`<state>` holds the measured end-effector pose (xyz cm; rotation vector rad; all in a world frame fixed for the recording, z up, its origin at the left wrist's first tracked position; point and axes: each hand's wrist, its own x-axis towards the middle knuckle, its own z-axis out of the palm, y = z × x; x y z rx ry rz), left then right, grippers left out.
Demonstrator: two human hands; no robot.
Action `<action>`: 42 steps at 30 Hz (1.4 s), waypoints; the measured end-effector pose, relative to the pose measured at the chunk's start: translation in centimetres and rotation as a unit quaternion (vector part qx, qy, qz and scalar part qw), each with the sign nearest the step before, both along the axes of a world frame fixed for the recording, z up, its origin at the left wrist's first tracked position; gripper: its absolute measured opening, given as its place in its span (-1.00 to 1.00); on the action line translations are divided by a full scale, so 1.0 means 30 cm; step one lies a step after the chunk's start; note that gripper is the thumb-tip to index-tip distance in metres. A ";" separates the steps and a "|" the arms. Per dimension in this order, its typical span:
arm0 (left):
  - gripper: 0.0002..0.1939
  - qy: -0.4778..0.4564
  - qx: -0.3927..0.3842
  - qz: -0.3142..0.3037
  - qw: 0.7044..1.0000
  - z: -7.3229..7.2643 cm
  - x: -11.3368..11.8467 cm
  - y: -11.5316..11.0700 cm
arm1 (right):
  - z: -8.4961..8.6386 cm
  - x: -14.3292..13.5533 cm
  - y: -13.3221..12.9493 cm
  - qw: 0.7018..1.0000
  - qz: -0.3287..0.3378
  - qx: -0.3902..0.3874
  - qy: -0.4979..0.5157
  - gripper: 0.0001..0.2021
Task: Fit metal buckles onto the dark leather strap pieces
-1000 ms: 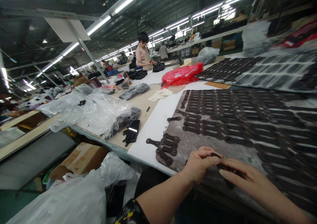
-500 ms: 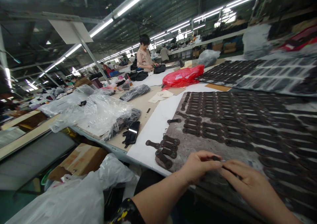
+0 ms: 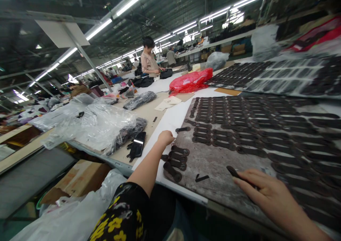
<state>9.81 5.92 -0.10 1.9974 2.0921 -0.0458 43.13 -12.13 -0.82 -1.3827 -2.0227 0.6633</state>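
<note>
My right hand [image 3: 262,187] is closed around a dark brown strap piece [image 3: 232,171], whose rounded end sticks out past the fingertips over the grey board [image 3: 213,162]. Far to the left, my left hand [image 3: 165,138] reaches to the board's left edge, above the white sheet [image 3: 151,136]. Its fingers are pinched together at a small, thin, shiny bit that I cannot make out. Just below it lie several dark strap pieces [image 3: 178,155] with rounded ends. Between my hands, small dark strips [image 3: 201,178] rest on the board. Rows of similar strap pieces [image 3: 226,145] cover its far side.
A black phone [image 3: 137,145] lies left of the white sheet, beside crumpled clear plastic [image 3: 106,120]. A red plastic bag [image 3: 189,80] sits behind the board. One person [image 3: 149,61] works farther back. Below the table edge are a cardboard box [image 3: 77,180] and a white plastic bag [image 3: 80,212].
My left hand has left the strap piece and moved left to the board's edge. My right hand still holds the piece. Small dark strips now show on the board. The view has shifted slightly.
</note>
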 end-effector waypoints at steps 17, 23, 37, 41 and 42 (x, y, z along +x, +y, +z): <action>-0.67 -0.090 -0.001 0.050 0.995 -0.059 -0.080 -0.001 | -0.016 0.011 -0.006 1.000 0.007 0.008 -0.016 -0.70; -0.73 -0.296 0.023 0.144 0.944 0.007 -0.112 -0.043 | -0.007 0.011 -0.004 0.999 0.008 0.043 -0.018 -0.73; -0.55 -0.799 -0.185 0.079 0.566 0.068 0.463 -0.445 | 0.103 -0.007 -0.031 0.975 -0.083 0.193 -0.074 -0.81; -0.53 -0.817 -0.217 0.076 0.529 0.023 0.530 -0.488 | 0.095 0.007 -0.035 0.974 -0.088 0.178 -0.104 -0.83; -0.54 -0.823 -0.218 0.079 0.518 0.014 0.534 -0.490 | 0.092 0.009 -0.036 0.974 -0.090 0.175 -0.108 -0.84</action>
